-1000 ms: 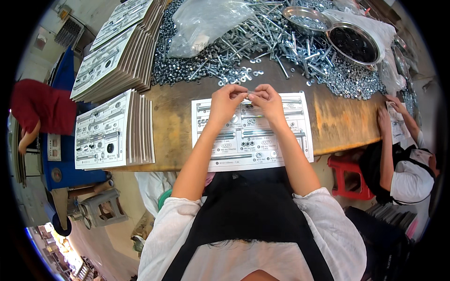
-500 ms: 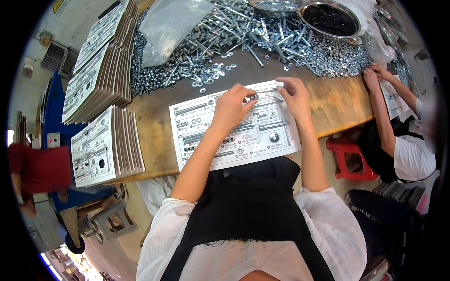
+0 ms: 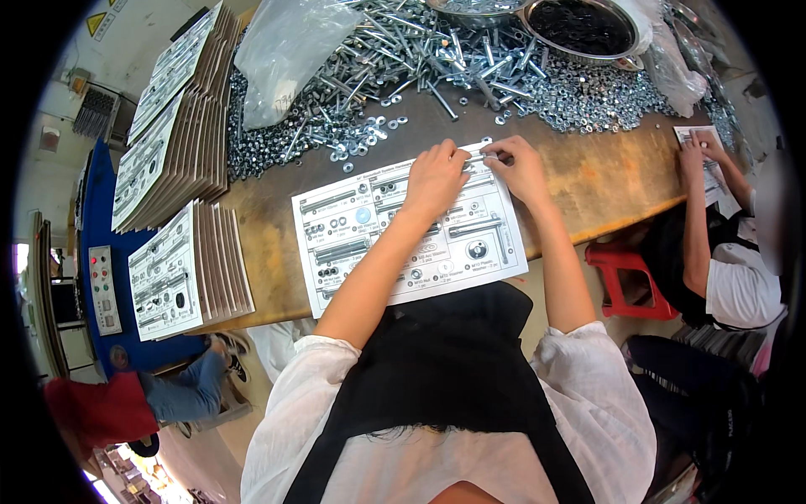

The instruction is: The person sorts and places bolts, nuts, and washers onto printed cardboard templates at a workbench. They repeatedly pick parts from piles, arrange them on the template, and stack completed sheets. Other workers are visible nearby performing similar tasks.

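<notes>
A white printed card [image 3: 395,286] with pictures of hardware lies at the front table edge before me. Real bolts and nuts may lie among its pictures; I cannot tell them apart everywhere. My left hand [image 3: 435,181] rests over the card's upper middle, fingers curled down and closed, hiding whatever is in them. Near the card's top right corner, my right hand [image 3: 519,170] has thumb and fingers drawn into a pinch; what they hold, if anything, is too small to name. A pale blue disc [image 3: 362,215] shows on the card left of my left forearm.
Loose bolts [image 3: 395,50], nuts [image 3: 579,109] and washers [image 3: 369,134] are heaped behind the card. Beyond stands a metal bowl [image 3: 634,62] of black parts. Stacked cards [image 3: 168,277] line the left; a clear bag [image 3: 290,59] covers some hardware. A co-worker's hands [image 3: 701,151] work at right.
My left hand has shifted up and right, and a nut seen in its fingers is now hidden. My right hand's fingers have closed at the corner. A person in red at left has moved.
</notes>
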Available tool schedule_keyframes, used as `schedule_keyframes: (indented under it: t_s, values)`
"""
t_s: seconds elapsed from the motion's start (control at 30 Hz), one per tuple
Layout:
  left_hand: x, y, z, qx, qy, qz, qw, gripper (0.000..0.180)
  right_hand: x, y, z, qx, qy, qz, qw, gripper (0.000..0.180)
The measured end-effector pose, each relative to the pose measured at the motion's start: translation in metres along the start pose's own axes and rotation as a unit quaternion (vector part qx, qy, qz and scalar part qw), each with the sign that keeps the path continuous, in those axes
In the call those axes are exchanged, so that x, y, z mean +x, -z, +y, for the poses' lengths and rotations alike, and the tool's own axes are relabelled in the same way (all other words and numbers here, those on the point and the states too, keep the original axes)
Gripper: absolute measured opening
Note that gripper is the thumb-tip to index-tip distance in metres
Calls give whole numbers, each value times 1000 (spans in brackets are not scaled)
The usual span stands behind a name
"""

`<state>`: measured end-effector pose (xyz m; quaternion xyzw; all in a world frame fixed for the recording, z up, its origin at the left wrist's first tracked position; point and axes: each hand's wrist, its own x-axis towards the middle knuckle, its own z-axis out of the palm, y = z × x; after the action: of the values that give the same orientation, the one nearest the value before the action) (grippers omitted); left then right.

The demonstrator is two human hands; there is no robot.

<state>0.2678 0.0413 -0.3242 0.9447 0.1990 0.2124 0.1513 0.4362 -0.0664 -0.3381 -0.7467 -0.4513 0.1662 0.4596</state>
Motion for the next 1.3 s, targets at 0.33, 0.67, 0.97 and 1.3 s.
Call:
schedule_keyframes:
  t_s: [0.33,0.67,0.97,1.3]
  values:
    - [-9,27,-28,-63,165,92,980,24,-4,5,-8,33,-4,1,999,26]
    - [-58,65,-113,89,337,79,934,17,35,-112,-96,42,111,-87,989,17]
    - [-71,70,-143,24,360,149,921,16,60,-178,-102,-68,80,-96,990,12]
    - [-50,53,-150,143,345,86,924,14,53,-179,-100,-152,65,-129,978,23]
